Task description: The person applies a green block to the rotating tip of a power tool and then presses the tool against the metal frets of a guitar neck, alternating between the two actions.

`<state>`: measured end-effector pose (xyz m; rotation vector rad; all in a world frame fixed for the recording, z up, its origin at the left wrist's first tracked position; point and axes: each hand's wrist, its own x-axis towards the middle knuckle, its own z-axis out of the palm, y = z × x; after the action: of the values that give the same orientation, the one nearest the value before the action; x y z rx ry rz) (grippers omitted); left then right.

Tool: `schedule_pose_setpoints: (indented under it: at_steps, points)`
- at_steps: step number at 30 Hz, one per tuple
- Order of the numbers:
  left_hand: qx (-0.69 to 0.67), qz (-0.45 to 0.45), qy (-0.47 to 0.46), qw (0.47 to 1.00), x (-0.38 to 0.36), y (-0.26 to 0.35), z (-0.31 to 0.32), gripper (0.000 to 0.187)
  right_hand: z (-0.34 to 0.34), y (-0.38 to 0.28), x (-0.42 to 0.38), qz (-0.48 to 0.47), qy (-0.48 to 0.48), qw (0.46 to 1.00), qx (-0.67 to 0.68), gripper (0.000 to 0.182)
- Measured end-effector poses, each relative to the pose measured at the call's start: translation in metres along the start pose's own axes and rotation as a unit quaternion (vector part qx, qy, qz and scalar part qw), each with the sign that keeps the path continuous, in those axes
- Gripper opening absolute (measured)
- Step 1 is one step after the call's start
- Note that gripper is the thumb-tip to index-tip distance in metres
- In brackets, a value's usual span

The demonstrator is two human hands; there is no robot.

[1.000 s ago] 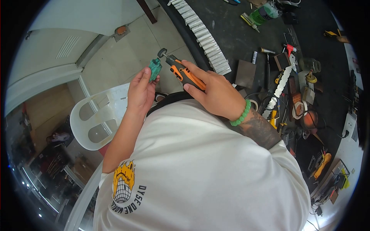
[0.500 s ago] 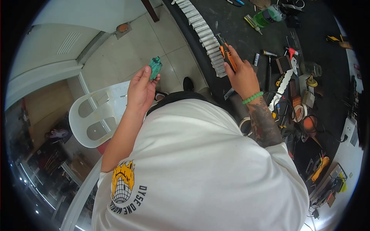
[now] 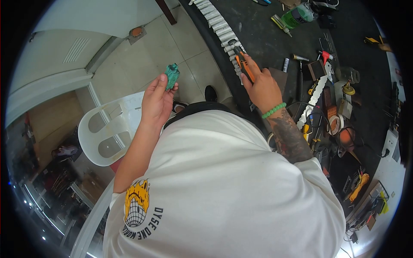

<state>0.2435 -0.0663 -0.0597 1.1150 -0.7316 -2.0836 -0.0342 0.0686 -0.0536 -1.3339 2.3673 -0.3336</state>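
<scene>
In my left hand [image 3: 158, 96], an irregular green lump [image 3: 172, 76] with dark patches is pinched between thumb and fingers, held up over the tiled floor. My right hand [image 3: 263, 88] wraps round an orange-and-black rotary tool [image 3: 243, 64]. A small round dark head shows at the tool's far end, overlapping a curved row of pale, ridged pieces [image 3: 219, 25] along the bench edge. A green bead bracelet [image 3: 274, 110] circles my right wrist.
The black workbench [image 3: 258, 32] carries a green-liquid bottle [image 3: 297, 16], a white-labelled cylinder [image 3: 286, 65], a hammer [image 3: 300, 71], a wavy white strip [image 3: 316, 96] and a glass jar [image 3: 350, 76]. A white plastic chair [image 3: 92, 139] stands at left.
My right hand and the rotary tool have shifted left, bringing the tool's round head over the ridged row. The left hand holds the green lump in nearly the same place.
</scene>
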Motion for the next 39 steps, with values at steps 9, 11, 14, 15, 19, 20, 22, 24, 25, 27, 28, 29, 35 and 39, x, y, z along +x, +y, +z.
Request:
schedule_pose_setpoints:
  at_steps: [9,11,14,15,19,20,22,24,25,27,28,29,35,39]
  points:
    - [0.002,-0.003,0.006,1.000,0.000,0.002,-0.002,0.033,0.005,-0.003,-0.003,-0.017,0.008,1.000,0.005,0.063]
    - [-0.002,0.000,0.003,1.000,0.000,0.001,-0.002,0.033,0.004,0.003,0.002,-0.003,0.023,1.000,0.003,0.063]
    - [-0.001,-0.002,0.001,1.000,0.001,0.001,-0.001,0.032,0.002,0.010,0.006,0.013,0.027,1.000,0.002,0.064]
    - [-0.001,-0.001,0.001,1.000,0.001,0.001,-0.001,0.032,0.003,0.011,0.006,0.011,0.029,1.000,0.003,0.064]
    - [-0.004,-0.002,0.002,1.000,0.001,0.000,0.000,0.031,0.004,0.002,0.001,-0.013,0.016,1.000,-0.002,0.064]
    - [-0.005,-0.002,0.002,1.000,0.001,0.000,0.000,0.031,0.005,-0.001,-0.001,-0.012,0.015,1.000,-0.002,0.064]
    - [-0.006,-0.002,0.002,1.000,0.002,0.000,-0.001,0.031,0.009,-0.007,-0.004,-0.031,0.012,0.999,0.004,0.063]
    - [-0.006,-0.003,0.002,1.000,0.001,0.001,-0.001,0.030,0.008,-0.016,-0.006,-0.021,0.002,1.000,0.009,0.063]
    - [-0.007,-0.001,0.002,1.000,0.001,0.002,-0.001,0.030,0.006,-0.018,-0.006,-0.011,-0.008,1.000,0.011,0.063]
    - [-0.009,-0.001,0.002,1.000,0.001,0.002,0.000,0.030,0.006,-0.018,-0.006,-0.015,-0.008,1.000,0.003,0.063]
    - [-0.010,-0.002,0.002,1.000,0.002,0.002,-0.001,0.030,0.006,-0.018,-0.005,-0.019,-0.008,1.000,-0.005,0.063]
    - [-0.011,-0.002,0.002,1.000,0.002,0.002,-0.001,0.030,0.004,-0.017,-0.005,-0.019,-0.007,1.000,-0.005,0.063]
    - [-0.011,-0.003,0.006,1.000,0.003,0.001,-0.001,0.030,-0.002,-0.006,0.003,0.004,0.009,1.000,-0.018,0.063]
    - [-0.009,-0.002,0.002,1.000,0.003,0.001,-0.001,0.031,-0.005,-0.008,0.003,0.009,0.003,1.000,-0.017,0.064]
